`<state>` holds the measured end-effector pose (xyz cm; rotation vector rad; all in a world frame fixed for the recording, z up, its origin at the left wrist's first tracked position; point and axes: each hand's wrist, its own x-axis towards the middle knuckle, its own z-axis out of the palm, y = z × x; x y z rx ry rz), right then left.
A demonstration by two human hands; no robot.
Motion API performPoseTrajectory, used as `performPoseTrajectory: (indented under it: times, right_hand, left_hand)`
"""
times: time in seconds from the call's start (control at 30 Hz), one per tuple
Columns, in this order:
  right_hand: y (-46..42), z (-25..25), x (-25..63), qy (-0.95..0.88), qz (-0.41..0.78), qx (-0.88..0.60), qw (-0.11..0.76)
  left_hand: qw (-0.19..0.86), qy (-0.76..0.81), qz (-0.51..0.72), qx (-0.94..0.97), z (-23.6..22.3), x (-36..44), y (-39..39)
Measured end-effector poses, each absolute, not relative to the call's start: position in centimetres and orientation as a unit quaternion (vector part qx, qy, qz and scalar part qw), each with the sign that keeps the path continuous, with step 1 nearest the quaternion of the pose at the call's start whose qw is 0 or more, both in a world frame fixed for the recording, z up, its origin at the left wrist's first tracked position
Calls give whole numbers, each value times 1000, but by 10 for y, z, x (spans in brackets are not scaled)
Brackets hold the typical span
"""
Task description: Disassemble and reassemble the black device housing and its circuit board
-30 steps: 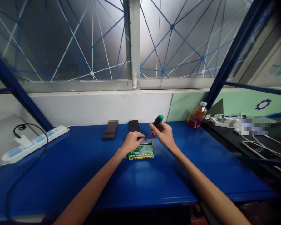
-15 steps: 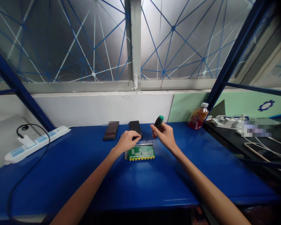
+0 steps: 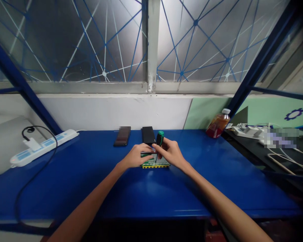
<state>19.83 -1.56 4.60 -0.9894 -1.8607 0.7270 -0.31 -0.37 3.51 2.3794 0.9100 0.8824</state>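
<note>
Circuit board (image 3: 155,162), green w/ a yellow front edge, lies flat in the middle of the blue table (image 3: 151,195), under both hands.

Left hand (image 3: 135,156) rests on the board's left side, fingers curled down on it & pressing, not wrapped round anything. Right hand (image 3: 169,153) is closed tight on a screwdriver (image 3: 159,139) w/ a green & black handle; it stands nearly upright, tip down on the board's back part, just beside the left fingertips. Behind the board, near the wall, lie 2 dark phones: one (image 3: 122,135) to the left, one (image 3: 148,134) right behind the hands. Far left sits a white power strip (image 3: 44,147) w/ a black cable (image 3: 32,178). Far right, a bottle (image 3: 218,123) of orange drink leans by the table's back corner.
</note>
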Motion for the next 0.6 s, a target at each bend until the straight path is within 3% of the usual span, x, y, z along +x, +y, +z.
performPoseTrajectory:
  times: [0.2, 0.6]
  right_hand:
    - [-14, 43, 199, -745, 294, -401, 444]
    - [-17, 46, 199, -751, 276, -406, 441]
  left_hand:
    - [280, 320, 314, 849, 34, 5, -9]
    - [288, 333, 313, 841, 21, 13, -11]
